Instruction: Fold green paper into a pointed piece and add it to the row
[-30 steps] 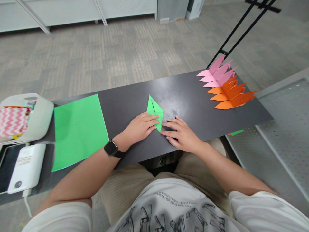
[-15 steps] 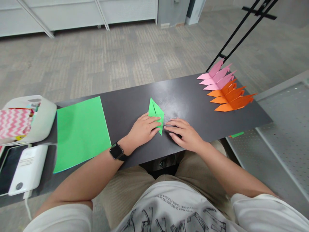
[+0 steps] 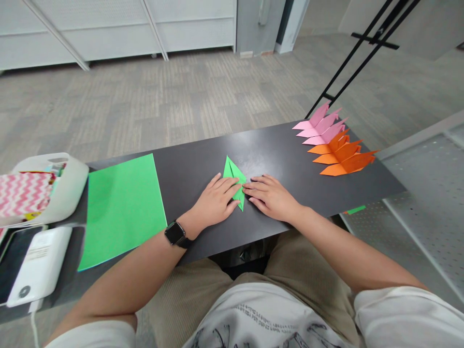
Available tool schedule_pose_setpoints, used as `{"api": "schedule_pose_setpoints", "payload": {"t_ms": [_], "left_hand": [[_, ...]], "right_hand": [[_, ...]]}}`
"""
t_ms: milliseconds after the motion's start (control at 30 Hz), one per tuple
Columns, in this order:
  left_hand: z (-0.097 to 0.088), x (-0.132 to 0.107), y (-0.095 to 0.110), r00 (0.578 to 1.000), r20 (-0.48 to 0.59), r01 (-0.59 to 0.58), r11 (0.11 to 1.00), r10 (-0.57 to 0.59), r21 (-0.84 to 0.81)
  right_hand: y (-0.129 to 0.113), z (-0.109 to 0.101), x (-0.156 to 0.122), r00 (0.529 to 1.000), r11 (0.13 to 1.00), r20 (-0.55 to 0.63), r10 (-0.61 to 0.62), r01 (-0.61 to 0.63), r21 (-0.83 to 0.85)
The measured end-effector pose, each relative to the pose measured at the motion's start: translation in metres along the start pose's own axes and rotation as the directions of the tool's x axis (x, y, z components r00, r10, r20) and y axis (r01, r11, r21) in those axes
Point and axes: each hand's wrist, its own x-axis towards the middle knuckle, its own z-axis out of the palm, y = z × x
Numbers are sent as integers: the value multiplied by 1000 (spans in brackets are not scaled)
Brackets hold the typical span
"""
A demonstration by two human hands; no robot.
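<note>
Here the left hand [image 3: 213, 200] lies flat and open on the near left part of the green fold [image 3: 234, 180], pinning it to the dark counter [image 3: 282, 150]. The right hand [image 3: 271, 195] rests open just right of it, fingertips touching the fold's right edge. The fold sits mid-counter, near the front edge, its point aimed away from the person.

The likely trouble is slip: the counter looks smooth and glossy, so an uneven press from the two hands could skew the paper and set a crooked crease. With so little of the fold under the palms, a sideways push from the right hand might also reopen a flap or crumple the thin tip. The fold is close to the near edge, so a drag toward the body could send it off.

The near half of the fold is covered by the left hand, so its layers and lower point cannot be read. Whether the right fingertips press on paper or only on the counter is hard to tell. At far right, pink pieces [image 3: 319, 126] and orange pieces [image 3: 342, 154] overlap, hiding their count. A green sheet [image 3: 121, 208] lies well left.
</note>
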Motion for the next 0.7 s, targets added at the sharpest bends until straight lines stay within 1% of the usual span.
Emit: {"api": "schedule_pose_setpoints", "payload": {"t_ms": [133, 300, 400, 500, 600, 700], "left_hand": [[2, -1, -4, 1000, 3, 17, 999, -17, 36], [1, 1, -6, 999, 3, 33, 999, -33, -6], [3, 3, -7, 998, -8, 56, 998, -56, -32], [5, 5, -9, 995, -26, 90, 995, -91, -37], [7, 5, -10, 993, -51, 103, 995, -103, -4], [8, 4, -10, 991, -66, 122, 992, -120, 30]], "right_hand": [[3, 1, 2, 1000, 1000, -30, -10, 10, -8], [5, 1, 4, 1000, 1000, -11, 23, -23, 12], [9, -6, 15, 1000, 1000, 4, 20, -20, 20], [15, -10, 31, 1000, 1000, -15, 5, -5, 26], [19, -8, 44, 1000, 1000, -30, 10, -10, 6], [21, -4, 48, 999, 999, -9, 32, -32, -21]]}}
